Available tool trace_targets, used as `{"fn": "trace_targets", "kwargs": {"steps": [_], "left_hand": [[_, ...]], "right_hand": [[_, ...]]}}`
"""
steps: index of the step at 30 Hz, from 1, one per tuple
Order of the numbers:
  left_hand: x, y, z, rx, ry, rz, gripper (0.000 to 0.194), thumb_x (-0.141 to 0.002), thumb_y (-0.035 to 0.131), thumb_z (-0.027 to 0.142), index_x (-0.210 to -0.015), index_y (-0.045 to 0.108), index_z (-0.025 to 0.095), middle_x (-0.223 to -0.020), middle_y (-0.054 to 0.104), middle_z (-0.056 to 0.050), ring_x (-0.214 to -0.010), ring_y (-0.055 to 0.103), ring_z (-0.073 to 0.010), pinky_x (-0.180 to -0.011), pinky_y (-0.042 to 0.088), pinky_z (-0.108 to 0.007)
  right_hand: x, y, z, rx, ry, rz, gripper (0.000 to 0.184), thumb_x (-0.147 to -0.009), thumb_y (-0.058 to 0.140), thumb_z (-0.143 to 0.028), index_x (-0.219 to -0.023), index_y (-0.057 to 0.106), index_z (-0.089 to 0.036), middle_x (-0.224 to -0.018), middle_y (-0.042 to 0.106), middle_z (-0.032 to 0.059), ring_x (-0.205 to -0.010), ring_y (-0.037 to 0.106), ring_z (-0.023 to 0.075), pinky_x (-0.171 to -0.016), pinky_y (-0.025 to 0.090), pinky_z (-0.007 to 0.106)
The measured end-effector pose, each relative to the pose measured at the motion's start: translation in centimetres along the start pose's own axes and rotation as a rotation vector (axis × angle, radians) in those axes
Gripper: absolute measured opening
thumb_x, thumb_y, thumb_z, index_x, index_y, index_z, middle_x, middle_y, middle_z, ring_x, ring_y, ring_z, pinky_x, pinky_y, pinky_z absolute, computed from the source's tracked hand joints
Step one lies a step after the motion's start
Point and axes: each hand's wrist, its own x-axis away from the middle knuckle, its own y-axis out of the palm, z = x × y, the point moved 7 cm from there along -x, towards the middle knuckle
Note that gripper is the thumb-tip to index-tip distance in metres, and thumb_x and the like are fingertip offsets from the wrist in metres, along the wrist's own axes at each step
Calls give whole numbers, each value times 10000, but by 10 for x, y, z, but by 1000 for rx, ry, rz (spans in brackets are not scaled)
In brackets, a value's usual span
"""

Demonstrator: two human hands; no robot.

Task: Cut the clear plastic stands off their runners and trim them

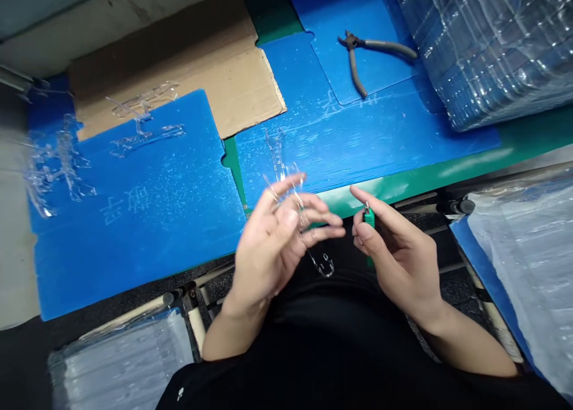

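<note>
My left hand [275,240] holds a clear plastic piece [324,265], thin and branching, which passes between the loosely curled fingers. One hooked end hangs below the palm; motion blurs the fingertips and part of the piece. My right hand [400,255] grips a small green utility knife [369,219] between thumb and fingers, its short metal tip pointing up. The index finger of that hand stretches out past the tip. A gap separates the two hands, in front of the table's near edge. Just beyond my left hand, another clear plastic piece [275,147] lies on the blue sheet [308,123].
Grey-handled cutting pliers [353,43] lie at the back. Clear moulded pieces [145,138] rest on the left blue sheet [188,219], more [62,159] at its far left. Behind is cardboard [179,52]. Stacked clear trays [501,58] stand back right; wrapped stacks flank me below.
</note>
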Motion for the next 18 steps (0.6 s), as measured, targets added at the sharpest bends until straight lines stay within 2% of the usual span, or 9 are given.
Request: {"fn": "trace_targets", "kwargs": {"steps": [4, 8, 12, 18], "left_hand": [[-23, -8, 32, -67, 64, 100, 286, -1060, 689, 284, -1334, 609, 264, -1306, 714, -102, -1353, 700, -326, -1098, 632, -557], [-35, -10, 48, -32, 85, 126, 196, -1056, 676, 202, -1248, 651, 234, -1375, 701, -111, -1530, 557, -378, -1173, 574, -620], [-37, -7, 53, 14, 90, 146, 175, -1054, 674, 173, -1226, 658, 202, -1371, 700, -131, -1588, 473, -414, -1198, 542, -640], [-32, -6, 55, 23, 111, 157, 177, -1050, 678, 151, -1220, 653, 195, -1341, 715, -124, -1568, 506, -400, -1178, 575, -592]], "right_hand": [[6, 6, 4, -58, 86, -2, 246, -1044, 744, -294, -1277, 810, -250, -921, 720, 24, -673, 586, 127, -607, 505, 265], [13, 20, 5, -145, 130, -86, 145, -1016, 785, -317, -1127, 843, -243, -856, 697, 9, -643, 524, 112, -562, 438, 249], [17, 25, 4, -225, 155, -75, 136, -1002, 804, -343, -1063, 845, -228, -869, 714, 26, -607, 494, 106, -525, 404, 250], [16, 27, 2, -298, 155, -60, 55, -998, 810, -287, -1013, 833, -239, -885, 706, 13, -598, 488, 91, -517, 384, 239]]}}
